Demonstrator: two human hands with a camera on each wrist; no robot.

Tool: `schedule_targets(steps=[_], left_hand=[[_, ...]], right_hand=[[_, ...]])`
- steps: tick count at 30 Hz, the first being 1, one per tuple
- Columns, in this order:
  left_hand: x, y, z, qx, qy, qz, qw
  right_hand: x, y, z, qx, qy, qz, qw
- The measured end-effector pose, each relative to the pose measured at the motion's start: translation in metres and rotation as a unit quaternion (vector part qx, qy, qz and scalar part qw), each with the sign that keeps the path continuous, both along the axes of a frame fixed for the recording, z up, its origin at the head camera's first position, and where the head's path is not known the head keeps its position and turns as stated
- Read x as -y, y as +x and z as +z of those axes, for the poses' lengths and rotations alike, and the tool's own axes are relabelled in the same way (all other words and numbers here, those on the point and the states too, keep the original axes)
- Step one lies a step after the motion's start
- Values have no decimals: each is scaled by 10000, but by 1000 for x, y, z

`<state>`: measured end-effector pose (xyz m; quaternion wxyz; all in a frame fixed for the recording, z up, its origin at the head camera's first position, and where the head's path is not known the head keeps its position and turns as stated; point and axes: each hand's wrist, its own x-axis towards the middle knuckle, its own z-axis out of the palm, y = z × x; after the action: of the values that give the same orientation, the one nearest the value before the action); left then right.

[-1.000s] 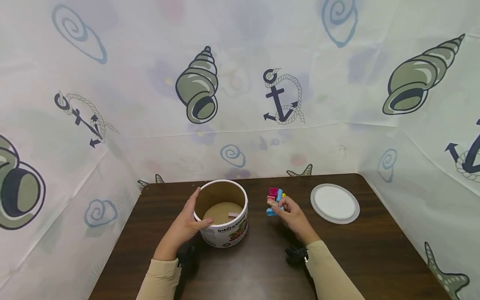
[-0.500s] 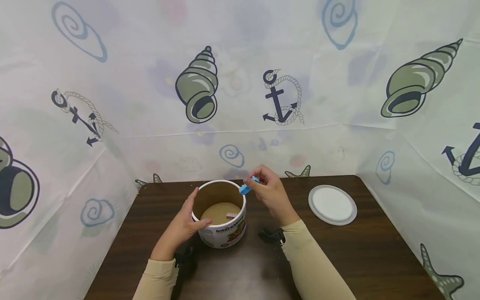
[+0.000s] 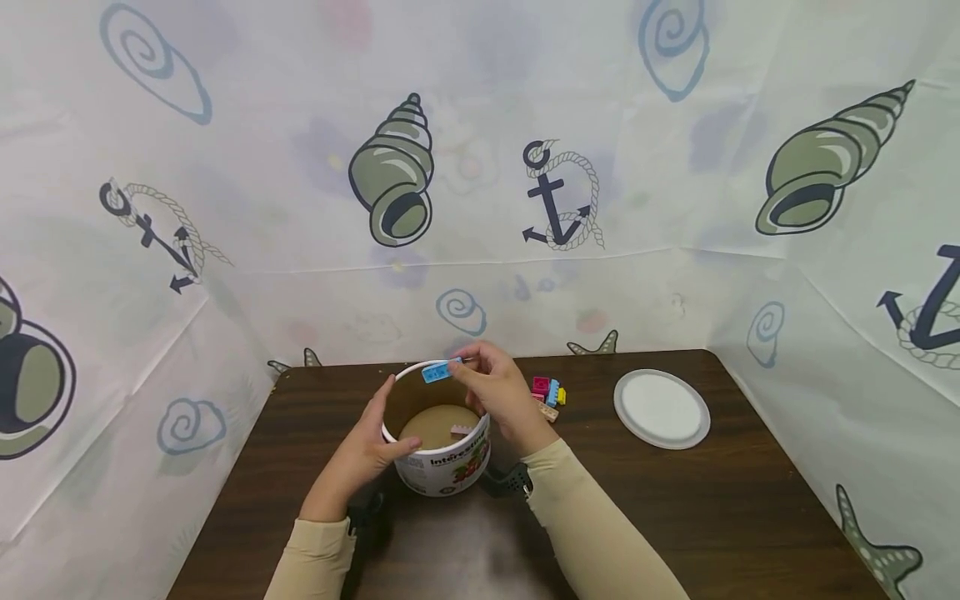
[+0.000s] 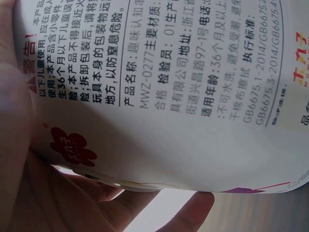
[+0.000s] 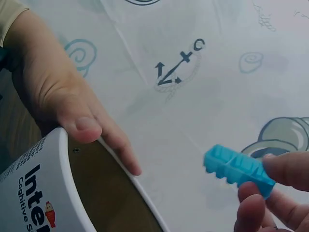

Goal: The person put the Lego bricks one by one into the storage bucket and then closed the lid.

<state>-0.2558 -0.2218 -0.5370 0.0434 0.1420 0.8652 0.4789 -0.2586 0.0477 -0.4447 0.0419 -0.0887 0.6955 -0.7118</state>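
A white round tub (image 3: 442, 477) with a printed label stands on the table. My left hand (image 3: 360, 446) grips its left side, thumb over the front of the rim; in the left wrist view the label text fills most of the picture. Above the tub's opening, my right hand (image 3: 498, 390) pinches a light blue toy brick (image 3: 437, 372) between thumb and fingers. The right wrist view shows this brick (image 5: 231, 164) studs-down and apart from the rim. Inside the tub lies a pale pink brick (image 3: 461, 430), partly hidden by the front wall.
Several toy bricks (image 3: 541, 385), in crimson, pink, blue, yellow and tan, lie right of the tub, partly behind my right hand. Farther right is a white round lid or plate (image 3: 662, 408). A printed cloth (image 3: 480, 208) surrounds the dark wooden table (image 3: 720, 500).
My right hand has taken the light blue brick from the pile and carried it left over the tub. The left hand stays on the tub.
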Motion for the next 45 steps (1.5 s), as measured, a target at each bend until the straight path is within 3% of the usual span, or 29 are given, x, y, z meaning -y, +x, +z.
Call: schedule_targets(steps=[13,30,38,45], left_hand=[[-1,0,0,-11,-72,-21,10000],[-1,1,0,-6,-90,52,9999],[1,1,1,-5,-91,36,10000],[0,1,1,-6,-52,59,10000]], right_hand=[[-2,6,-6,-212,442,253,9985],[-21,12,-12,-447,46,-85,9990],[-40,14,-32,-406,-24,-441,9982],[-64,6,-64,-429,217,-918,9946]])
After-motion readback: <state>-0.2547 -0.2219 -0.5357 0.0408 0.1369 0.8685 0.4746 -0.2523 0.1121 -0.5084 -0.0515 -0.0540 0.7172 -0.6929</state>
